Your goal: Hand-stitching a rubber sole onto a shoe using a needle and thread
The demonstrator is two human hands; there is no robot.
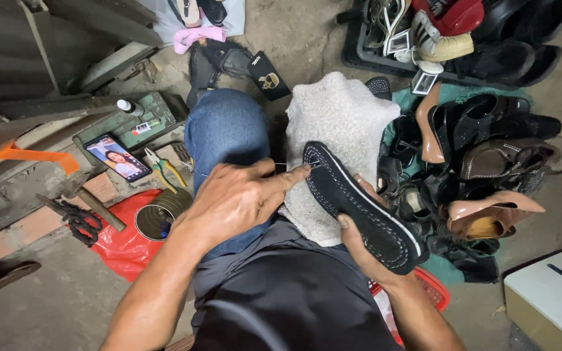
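**Sole turned up on a cobbler's lap**

A heap of worn shoes (482, 162) spreads over the ground on the right, near the seated person, with a black crate (385, 62) of more pairs above it. A white towel (343, 123) covers the right knee, apparently to cushion the work. On it lies a black shoe (359, 205), sole upward so its pale stitched edge shows. The right hand (359, 250) cups the shoe from beneath, its fingers mostly hidden. The left hand (242, 198) pinches narrowly at the toe; whatever it grips is too small to make out. A phone (118, 158), pliers (164, 170) and a hammer (99, 207) lie left.
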